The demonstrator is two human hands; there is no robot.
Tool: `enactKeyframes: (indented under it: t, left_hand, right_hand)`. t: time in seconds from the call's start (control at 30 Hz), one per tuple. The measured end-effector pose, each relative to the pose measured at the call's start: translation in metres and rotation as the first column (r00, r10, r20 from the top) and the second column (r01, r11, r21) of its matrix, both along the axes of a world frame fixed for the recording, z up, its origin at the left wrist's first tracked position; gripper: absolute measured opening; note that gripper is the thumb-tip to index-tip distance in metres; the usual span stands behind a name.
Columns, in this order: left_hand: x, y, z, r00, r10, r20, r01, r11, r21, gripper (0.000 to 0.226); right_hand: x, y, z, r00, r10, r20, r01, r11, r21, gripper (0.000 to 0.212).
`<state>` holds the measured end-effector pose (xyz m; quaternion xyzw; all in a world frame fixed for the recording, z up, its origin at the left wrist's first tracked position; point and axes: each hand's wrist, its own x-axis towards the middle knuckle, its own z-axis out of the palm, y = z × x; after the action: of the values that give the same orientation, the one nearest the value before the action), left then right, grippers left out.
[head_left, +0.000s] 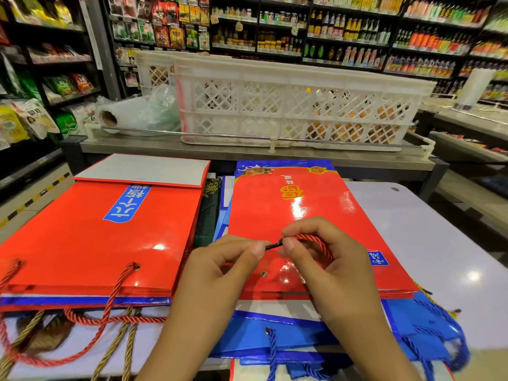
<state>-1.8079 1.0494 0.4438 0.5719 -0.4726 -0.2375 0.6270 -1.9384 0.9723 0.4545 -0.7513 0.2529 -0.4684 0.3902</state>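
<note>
A red cord (310,239), at lower centre, is pinched at its black tip by the left hand (225,265) and gripped just behind it by the right hand (338,265), above a flat red bag (288,210) topping a stack on a white table (439,243). A second red stack (110,243) lies at lower left; a white lattice crate (288,105) and stocked shop shelves (357,31) fill the upper frame.

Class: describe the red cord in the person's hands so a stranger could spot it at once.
On the white table, find the right-hand stack of flat bags, topped by a glossy red bag. Above it, the left hand and right hand pinch a twisted red cord. Unlike the red, gold and blue cords trailing at the near edge, it is held up, black tip showing.
</note>
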Motion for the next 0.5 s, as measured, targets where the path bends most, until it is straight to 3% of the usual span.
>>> enactKeyframes:
  t: [0.1, 0.23, 0.3, 0.4, 0.5]
  left_hand:
    - [0.01, 0.002, -0.007, 0.962, 0.057, 0.266, -0.075, 0.995, 0.058, 0.044]
    - [0.021, 0.006, -0.013, 0.814, -0.142, 0.563, -0.041, 0.953, 0.299, 0.084]
    - [0.025, 0.006, -0.017, 0.774, -0.167, 0.611, -0.063, 0.939, 0.337, 0.097]
    - [0.029, 0.005, -0.021, 0.802, -0.095, 0.59, -0.088, 0.957, 0.275, 0.109]
    - [0.029, 0.002, -0.022, 0.798, -0.036, 0.602, -0.098, 0.977, 0.187, 0.097]
  right_hand:
    - [-0.002, -0.002, 0.002, 0.999, -0.039, 0.007, 0.039, 0.999, 0.007, 0.029]
    - [-0.005, -0.006, 0.004, 0.999, -0.051, -0.01, 0.051, 0.999, 0.01, 0.029]
    - [-0.006, -0.007, 0.005, 0.998, -0.051, -0.027, 0.051, 0.999, 0.004, 0.029]
    - [-0.006, -0.008, 0.005, 0.997, -0.027, -0.073, 0.028, 1.0, 0.008, 0.029]
    - [-0.004, -0.009, 0.008, 0.992, 0.002, -0.129, 0.0, 1.0, 0.013, 0.025]
